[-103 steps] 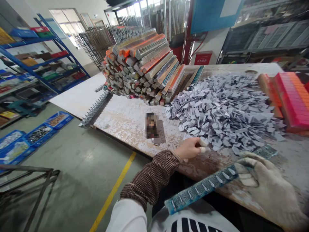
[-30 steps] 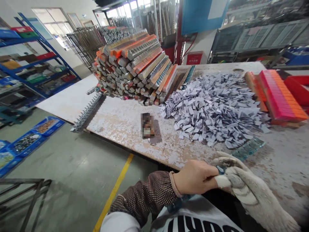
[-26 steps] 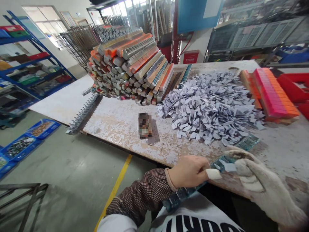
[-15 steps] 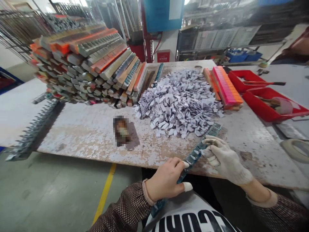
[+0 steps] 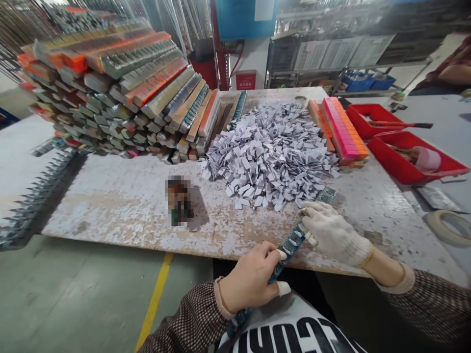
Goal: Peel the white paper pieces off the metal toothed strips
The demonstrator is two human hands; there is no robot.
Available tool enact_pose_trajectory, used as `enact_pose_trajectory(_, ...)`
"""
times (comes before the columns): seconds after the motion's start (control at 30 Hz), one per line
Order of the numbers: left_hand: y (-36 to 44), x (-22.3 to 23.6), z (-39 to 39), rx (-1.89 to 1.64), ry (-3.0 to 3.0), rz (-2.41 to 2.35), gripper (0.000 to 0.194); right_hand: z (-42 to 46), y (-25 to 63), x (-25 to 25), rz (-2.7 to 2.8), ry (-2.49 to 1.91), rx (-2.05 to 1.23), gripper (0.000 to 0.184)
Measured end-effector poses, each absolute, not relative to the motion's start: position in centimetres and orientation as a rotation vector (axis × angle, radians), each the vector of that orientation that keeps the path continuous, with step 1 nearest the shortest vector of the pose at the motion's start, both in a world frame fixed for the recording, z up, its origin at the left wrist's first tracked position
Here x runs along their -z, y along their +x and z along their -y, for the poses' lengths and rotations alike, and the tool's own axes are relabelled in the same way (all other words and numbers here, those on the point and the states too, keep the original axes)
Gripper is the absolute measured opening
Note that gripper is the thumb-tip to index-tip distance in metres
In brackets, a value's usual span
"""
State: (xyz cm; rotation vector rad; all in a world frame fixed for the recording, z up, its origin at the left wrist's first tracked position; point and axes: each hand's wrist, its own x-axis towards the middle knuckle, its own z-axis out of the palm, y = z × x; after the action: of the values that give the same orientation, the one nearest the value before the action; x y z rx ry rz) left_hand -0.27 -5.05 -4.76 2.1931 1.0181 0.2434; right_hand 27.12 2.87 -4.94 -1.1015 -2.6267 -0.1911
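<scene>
A long teal strip (image 5: 290, 243) studded with small metal teeth lies slanted over the near edge of the worn table (image 5: 121, 206), its lower end against my body. My left hand (image 5: 252, 282), bare with taped fingertips, pinches the strip near its middle. My right hand (image 5: 331, 233), in a white knit glove, grips the strip higher up, beside its far end. Just beyond lies a big heap of small grey-white folded pieces (image 5: 270, 154).
A tall stack of similar toothed strips (image 5: 117, 93), orange, grey and teal, fills the back left. A pink and orange block (image 5: 344, 130) lies right of the heap. Red trays (image 5: 401, 152) with tools and a tape roll (image 5: 447, 226) sit at right. Another person's arm (image 5: 452, 71) shows far right.
My view has swung right, off the blue shelves and onto the red trays. My left hand has come from the heap's edge to the strip, and my right hand has moved up it.
</scene>
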Motion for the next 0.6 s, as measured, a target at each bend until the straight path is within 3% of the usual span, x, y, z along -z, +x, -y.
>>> enact_pose_trajectory(0.27, -1.0, 4.8, 4.1, -0.386, 2.143, -0.999, 0.049, -2.9, 27.4, 7.3, 2.529, -1.143, 0.104, 0.021)
enact_pose_trajectory(0.4, -0.4, 4.9, 0.1, -0.482, 2.193, -1.364, 0.037, -1.4, 25.3, 7.6, 2.461, -1.132, 0.116, 0.017)
enact_pose_trajectory(0.53, 1.5, 5.2, -5.1, -0.299, 2.429, -1.555, 0.038, -0.4, 24.0, 7.4, 2.413, -1.055, 0.008, 0.018)
enact_pose_trajectory(0.6, 2.2, 5.6, -6.7, -0.25, 2.47, -1.549, 0.025, -0.3, 24.5, 7.5, 2.337, -1.044, -0.128, 0.019)
